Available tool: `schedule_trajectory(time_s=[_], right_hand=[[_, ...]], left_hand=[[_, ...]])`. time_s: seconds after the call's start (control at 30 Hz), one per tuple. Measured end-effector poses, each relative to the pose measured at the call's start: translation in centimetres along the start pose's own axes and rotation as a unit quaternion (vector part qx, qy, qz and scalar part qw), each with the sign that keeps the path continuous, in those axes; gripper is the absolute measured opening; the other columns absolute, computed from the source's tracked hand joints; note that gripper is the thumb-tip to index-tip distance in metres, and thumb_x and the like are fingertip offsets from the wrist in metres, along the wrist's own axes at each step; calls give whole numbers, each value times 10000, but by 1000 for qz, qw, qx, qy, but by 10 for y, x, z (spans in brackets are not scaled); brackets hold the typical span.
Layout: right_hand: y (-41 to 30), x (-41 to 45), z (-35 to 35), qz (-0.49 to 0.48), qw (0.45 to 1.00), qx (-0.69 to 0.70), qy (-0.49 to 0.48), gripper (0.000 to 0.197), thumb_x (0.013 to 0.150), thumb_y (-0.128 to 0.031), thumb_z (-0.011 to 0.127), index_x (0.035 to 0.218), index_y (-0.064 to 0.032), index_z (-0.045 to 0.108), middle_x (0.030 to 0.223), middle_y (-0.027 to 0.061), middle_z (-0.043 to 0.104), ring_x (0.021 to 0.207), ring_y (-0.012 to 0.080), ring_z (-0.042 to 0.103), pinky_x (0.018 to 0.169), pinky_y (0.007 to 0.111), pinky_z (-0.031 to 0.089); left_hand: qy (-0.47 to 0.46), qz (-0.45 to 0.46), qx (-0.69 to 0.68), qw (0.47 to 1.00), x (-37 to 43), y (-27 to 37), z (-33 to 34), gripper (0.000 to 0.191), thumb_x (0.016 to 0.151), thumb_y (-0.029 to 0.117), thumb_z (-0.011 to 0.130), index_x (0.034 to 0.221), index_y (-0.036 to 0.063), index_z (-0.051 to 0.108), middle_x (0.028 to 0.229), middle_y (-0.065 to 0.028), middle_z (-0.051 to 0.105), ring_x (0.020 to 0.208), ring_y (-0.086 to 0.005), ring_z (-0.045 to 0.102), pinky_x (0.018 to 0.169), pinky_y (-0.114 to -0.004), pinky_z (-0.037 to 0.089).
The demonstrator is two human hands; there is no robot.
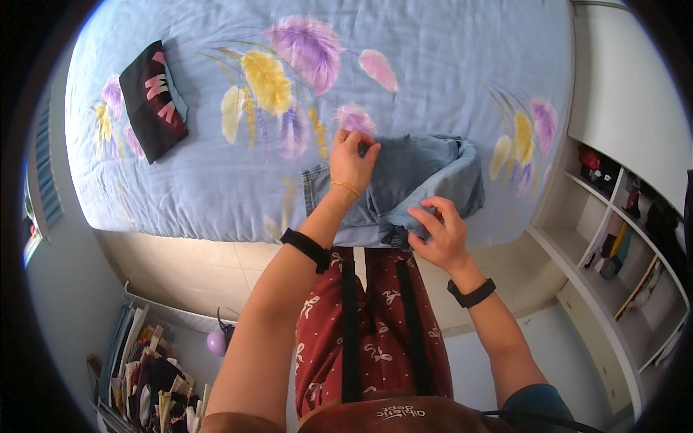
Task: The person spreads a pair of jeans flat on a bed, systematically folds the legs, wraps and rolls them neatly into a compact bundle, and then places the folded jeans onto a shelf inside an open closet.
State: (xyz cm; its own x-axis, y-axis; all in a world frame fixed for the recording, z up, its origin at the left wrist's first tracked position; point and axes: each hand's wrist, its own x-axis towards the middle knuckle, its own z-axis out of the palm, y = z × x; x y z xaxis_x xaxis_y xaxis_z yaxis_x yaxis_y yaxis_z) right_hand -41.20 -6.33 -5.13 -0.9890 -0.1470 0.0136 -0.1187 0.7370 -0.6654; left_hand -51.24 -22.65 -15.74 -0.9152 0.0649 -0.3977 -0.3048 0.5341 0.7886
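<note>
A pair of blue denim jeans [414, 157] lies on the bed before me, partly folded, with one leg bunched and turned over at the right. My left hand [353, 162] is over the upper left part of the denim, thumb and fingertips close together. Whether cloth is pinched between them cannot be made out. Close to the near edge of the bed, my right hand [441, 233] hovers at or just touches the bunched leg, its fingers curved and apart. Part of the denim hangs at the mattress edge, in front of my legs.
A folded black garment [154, 105] with pink lettering lies on the feather-printed bedspread [433, 54] at far left. White shelving [579, 227] with stored items borders the bed's right. At lower left stands a rack of clothes [151, 373], with a purple round object [216, 342] beside it.
</note>
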Motion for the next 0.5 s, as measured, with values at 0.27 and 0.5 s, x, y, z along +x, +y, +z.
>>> schedule_trajectory(time_s=[0.27,0.5], right_hand=[[4,10,3,14,1000,3,-11,401,601,-57,691,991,-123,627,1000,53,532,746,213,573,636,305,503],[4,13,3,15,1000,12,-25,406,596,-63,698,991,-125,626,1009,51,532,758,211,574,643,310,505]], left_hand=[[-119,305,294,898,-31,-8,-1,223,694,175,685,895,112,614,1024,-71,529,970,-250,496,779,-349,416],[-201,317,313,873,-40,-24,1,157,739,173,618,884,112,623,966,-67,544,959,-243,489,799,-344,404]])
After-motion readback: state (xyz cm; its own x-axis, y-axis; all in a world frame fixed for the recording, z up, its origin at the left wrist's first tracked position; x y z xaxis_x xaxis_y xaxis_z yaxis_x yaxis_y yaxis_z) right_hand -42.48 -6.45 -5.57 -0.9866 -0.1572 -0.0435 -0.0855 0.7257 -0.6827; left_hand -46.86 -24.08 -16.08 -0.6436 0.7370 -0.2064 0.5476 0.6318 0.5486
